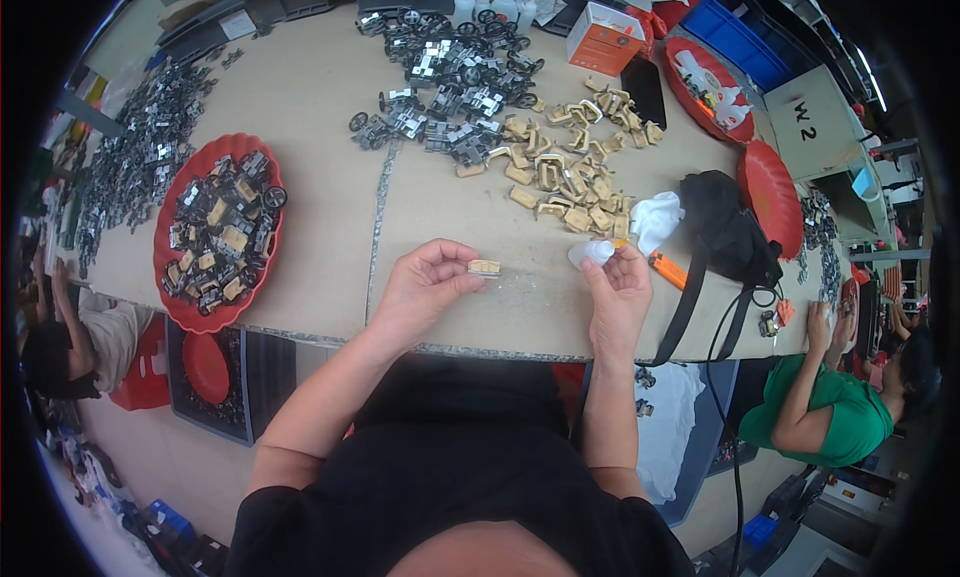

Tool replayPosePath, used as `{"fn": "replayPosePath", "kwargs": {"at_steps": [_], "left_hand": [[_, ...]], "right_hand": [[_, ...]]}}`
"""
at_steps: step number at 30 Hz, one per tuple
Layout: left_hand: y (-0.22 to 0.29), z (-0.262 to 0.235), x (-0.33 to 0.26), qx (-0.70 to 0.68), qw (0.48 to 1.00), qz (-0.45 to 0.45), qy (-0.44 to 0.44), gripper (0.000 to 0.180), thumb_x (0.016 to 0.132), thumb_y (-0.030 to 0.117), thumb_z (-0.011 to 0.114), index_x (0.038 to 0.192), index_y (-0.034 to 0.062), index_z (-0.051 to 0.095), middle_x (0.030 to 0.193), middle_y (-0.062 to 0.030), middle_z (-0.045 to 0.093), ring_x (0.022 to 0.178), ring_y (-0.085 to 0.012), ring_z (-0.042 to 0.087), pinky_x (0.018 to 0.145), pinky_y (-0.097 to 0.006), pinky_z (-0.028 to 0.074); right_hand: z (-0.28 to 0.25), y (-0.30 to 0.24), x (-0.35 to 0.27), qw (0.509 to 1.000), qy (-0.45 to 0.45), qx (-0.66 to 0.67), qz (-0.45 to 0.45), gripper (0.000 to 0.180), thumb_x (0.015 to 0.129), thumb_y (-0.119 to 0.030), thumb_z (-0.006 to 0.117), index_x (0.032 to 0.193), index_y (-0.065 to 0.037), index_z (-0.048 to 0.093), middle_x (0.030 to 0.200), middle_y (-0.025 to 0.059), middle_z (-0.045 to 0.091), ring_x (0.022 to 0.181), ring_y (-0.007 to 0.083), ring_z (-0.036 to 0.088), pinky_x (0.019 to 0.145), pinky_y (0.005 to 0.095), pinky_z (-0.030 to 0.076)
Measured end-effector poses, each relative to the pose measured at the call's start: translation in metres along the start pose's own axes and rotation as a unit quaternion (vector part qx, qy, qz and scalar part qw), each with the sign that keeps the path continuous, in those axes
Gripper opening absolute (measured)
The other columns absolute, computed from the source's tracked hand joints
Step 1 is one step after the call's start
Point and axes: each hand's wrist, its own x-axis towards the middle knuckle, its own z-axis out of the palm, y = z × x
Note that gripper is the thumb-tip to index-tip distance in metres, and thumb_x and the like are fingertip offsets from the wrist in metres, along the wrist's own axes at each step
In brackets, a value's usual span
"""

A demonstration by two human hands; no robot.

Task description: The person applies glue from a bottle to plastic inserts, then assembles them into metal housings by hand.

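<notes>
Between thumb and fingers, my left hand (428,289) pinches a small tan plastic part (484,267) with a greyish lower edge, just above the table. My right hand (618,289) is closed around a small white squeeze bottle (590,251), its tip hard to make out. A few tiny white specks lie on the table between the hands. Beyond them spreads a loose pile of tan plastic parts (575,177). Behind it is a heap of black and silver toy vehicle chassis (460,77) with wheels. A crumpled white cloth (656,221) and an orange cutter-like tool (668,271) lie beside my right hand.
At left, a red scalloped tray (163,239) holds assembled pieces. Black bag (715,227) with straps and a cable lies at right, near a red tray (770,197). An orange-white box (605,39) and several bottles (484,3) stand behind. A person in green (830,407) works at right.
</notes>
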Motion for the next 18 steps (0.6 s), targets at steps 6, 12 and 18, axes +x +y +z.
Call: {"fn": "replayPosePath", "kwargs": {"at_steps": [6,12,18], "left_hand": [[0.003,0.010,0.004,0.007,1.000,-0.005,-0.029,0.019,0.077,-0.005,0.057,0.095,-0.0011,0.052,0.087,-0.0081,0.060,0.079,-0.0126,0.059,0.075,-0.025,0.047],[0.008,0.021,0.008,0.022,0.992,0.051,-0.110,0.021,0.075,-0.002,0.060,0.096,0.0001,0.058,0.098,-0.0056,0.054,0.091,-0.0115,0.053,0.079,-0.023,0.044],[0.015,0.023,0.013,0.080,0.978,0.066,-0.182,0.019,0.073,0.003,0.063,0.092,0.0041,0.062,0.111,-0.0053,0.043,0.102,-0.0137,0.043,0.089,-0.028,0.035]], "right_hand": [[-0.006,0.005,0.001,0.997,0.008,-0.071,-0.030,0.032,0.071,0.006,0.060,0.100,0.002,0.047,0.098,0.0085,0.053,0.091,0.0151,0.051,0.082,0.0268,0.041],[0.008,-0.022,-0.036,0.996,-0.084,-0.001,0.034,0.035,0.084,-0.015,0.053,0.112,0.005,0.047,0.100,0.0075,0.052,0.087,0.0141,0.048,0.073,0.0259,0.040],[0.017,-0.003,-0.035,0.881,-0.292,0.323,0.186,0.053,0.082,-0.033,0.055,0.116,0.006,0.043,0.097,0.0080,0.054,0.078,0.0126,0.049,0.062,0.0237,0.039]]}}
